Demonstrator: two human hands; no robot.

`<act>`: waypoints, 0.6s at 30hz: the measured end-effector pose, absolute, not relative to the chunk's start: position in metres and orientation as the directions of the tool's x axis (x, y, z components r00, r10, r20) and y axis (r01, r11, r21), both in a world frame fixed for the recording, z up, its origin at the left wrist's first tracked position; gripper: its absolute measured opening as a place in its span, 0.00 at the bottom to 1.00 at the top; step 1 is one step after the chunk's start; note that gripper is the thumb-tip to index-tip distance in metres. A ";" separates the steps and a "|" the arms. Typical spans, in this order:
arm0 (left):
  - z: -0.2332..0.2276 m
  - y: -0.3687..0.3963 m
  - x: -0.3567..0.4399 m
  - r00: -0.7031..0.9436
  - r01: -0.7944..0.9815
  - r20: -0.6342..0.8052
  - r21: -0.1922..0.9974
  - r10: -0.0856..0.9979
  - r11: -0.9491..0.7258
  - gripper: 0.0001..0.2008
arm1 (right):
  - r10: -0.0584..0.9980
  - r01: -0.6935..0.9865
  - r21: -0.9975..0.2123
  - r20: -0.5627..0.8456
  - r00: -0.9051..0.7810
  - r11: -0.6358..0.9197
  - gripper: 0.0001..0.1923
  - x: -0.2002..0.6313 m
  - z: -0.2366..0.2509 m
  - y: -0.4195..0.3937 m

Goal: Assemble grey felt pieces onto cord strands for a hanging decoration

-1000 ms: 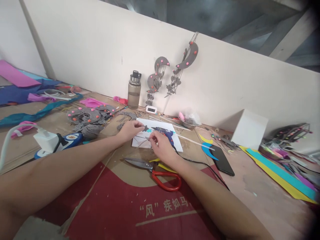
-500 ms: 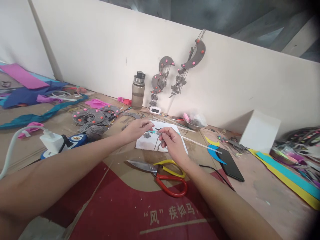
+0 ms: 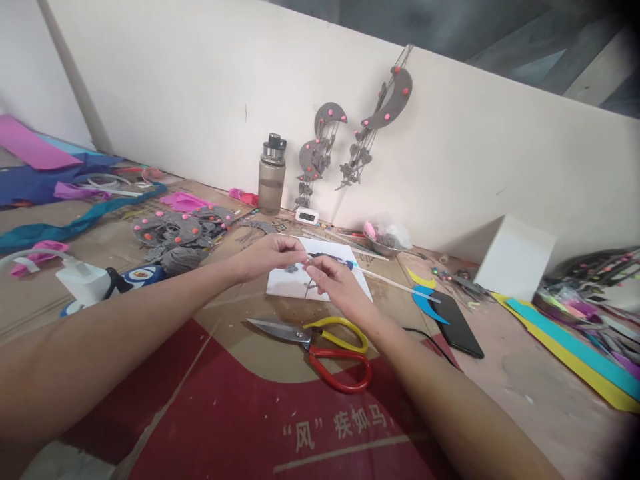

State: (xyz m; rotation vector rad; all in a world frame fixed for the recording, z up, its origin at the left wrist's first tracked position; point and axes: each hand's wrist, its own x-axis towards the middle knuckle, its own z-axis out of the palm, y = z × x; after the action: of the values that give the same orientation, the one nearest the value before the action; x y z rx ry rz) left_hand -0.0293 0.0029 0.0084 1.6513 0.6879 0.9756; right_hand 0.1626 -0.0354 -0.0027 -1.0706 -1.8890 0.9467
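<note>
Over a white sheet (image 3: pixel 280 285), my two hands meet with fingertips nearly touching. My left hand (image 3: pixel 270 259) is closed in a pinch; whatever lies between its fingertips is too small to make out. My right hand (image 3: pixel 339 283) pinches a thin grey cord (image 3: pixel 309 288), which hangs below its fingers. A small grey piece (image 3: pixel 291 269) rests on the sheet under my left hand. Behind my right hand, a long white stick (image 3: pixel 395 285) runs out from a partly hidden dark and blue object. Large scissors (image 3: pixel 305 333) with yellow and red handles lie in front of the sheet.
Left are grey felt pieces with pink dots (image 3: pixel 170 230) and a white plug (image 3: pixel 83 280). A bottle (image 3: pixel 271 177) and small clock (image 3: pixel 307 215) stand by the wall, where grey crescent hangings (image 3: pixel 395 100) hang. A phone (image 3: pixel 457 327) and white block (image 3: pixel 517 257) are right.
My left fingers have come together with my right fingertips, closing the small gap between the hands. The whole view has shifted slightly.
</note>
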 end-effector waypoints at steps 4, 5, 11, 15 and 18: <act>0.007 0.011 -0.030 0.315 -0.440 0.224 0.895 0.922 -0.067 0.11 | 0.873 0.254 -0.911 0.187 -0.450 0.325 0.16 0.165 0.006 -0.038; 0.007 0.014 -0.032 0.286 -0.530 0.211 0.848 0.935 -0.029 0.10 | 0.862 0.233 -0.924 0.162 -0.480 0.303 0.15 0.166 0.010 -0.040; 0.009 0.030 -0.046 0.155 -0.732 0.071 0.678 0.985 0.066 0.11 | 0.716 0.368 -0.867 -0.019 -0.698 0.336 0.14 0.177 0.044 -0.056; 0.002 0.037 -0.051 -0.048 -0.698 -0.032 0.716 0.998 -0.011 0.13 | 0.665 0.396 -0.809 -0.008 -0.747 0.435 0.13 0.186 0.074 -0.074; -0.001 0.042 -0.053 -0.134 -0.663 -0.081 0.748 0.988 -0.029 0.12 | 0.632 0.355 -0.798 0.042 -0.774 0.487 0.13 0.197 0.096 -0.090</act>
State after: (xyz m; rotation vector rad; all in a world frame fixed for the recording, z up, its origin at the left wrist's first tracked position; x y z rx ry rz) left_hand -0.0532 0.0416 -0.0013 0.5601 0.7713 1.5570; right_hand 0.1974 -0.0900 0.0957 -0.8301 -2.4061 1.1783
